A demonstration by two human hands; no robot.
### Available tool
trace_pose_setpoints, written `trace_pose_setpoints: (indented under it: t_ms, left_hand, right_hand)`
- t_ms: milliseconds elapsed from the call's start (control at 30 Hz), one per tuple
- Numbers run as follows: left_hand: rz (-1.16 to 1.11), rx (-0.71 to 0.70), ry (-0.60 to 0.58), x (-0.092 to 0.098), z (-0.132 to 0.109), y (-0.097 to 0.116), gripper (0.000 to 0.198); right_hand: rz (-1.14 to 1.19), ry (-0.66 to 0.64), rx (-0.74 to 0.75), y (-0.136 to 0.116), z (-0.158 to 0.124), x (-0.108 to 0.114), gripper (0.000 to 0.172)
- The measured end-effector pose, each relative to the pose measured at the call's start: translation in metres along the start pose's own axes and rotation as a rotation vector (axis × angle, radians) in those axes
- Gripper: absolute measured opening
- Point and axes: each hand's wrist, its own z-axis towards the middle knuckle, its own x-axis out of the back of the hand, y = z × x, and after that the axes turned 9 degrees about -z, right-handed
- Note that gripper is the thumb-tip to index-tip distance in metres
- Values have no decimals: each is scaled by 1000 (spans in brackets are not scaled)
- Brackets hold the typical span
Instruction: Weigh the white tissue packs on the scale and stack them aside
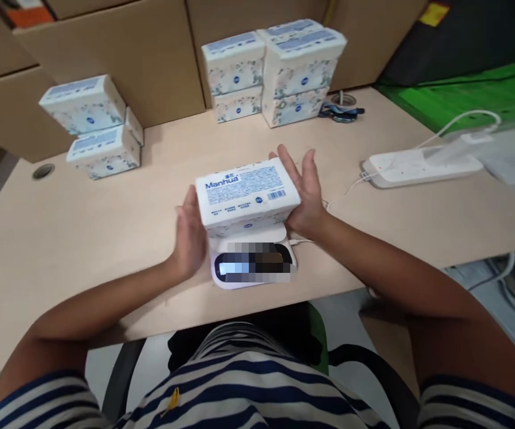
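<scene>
A white tissue pack (248,193) with blue "Manhua" print lies on a small white scale (217,279) with a lit display, partly blurred out. My left hand (189,238) is upright beside the pack's left end, its fingers stretched out. At the opposite end is my right hand (306,196), fingers spread and palm toward the pack; it appears to touch the right side. Neither hand wraps around the pack. The pack covers most of the scale's platform.
Stacked tissue packs (87,128) stand at the back left, with another stack (297,77) at the back centre before cardboard boxes (127,59). A blue strap (341,112) lies beside it. On the right are a white power strip (422,167) and cables. The table (150,310) ends close to my body.
</scene>
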Motion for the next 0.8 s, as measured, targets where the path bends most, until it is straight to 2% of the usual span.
trace_pose_setpoints:
  t_ms: [100,233,400,467,600,800]
  left_hand:
    - [-82,54,-125,-13,-9,-4,101]
    - [-127,116,-188,-9,-8,-1,106]
    - [-62,149,-286,-9,-7,0,104]
    - [-41,160,-310,-8,-7,1,104]
    - [-40,207,-362,-1,-6,4,108]
    - [-56,205,-340,4,-7,1,106]
  right_hand:
    - [-60,27,-1,6,-2,3,121]
    - [-82,66,21,9,-5,3,119]
    - [-131,152,-13,-2,-15,-4,114]
    - [-124,167,-31,-7,-18,-5,110]
    - [-120,111,-31,-10,-22,-5,105]
    - [-215,98,-43,-14,-25,-8,111]
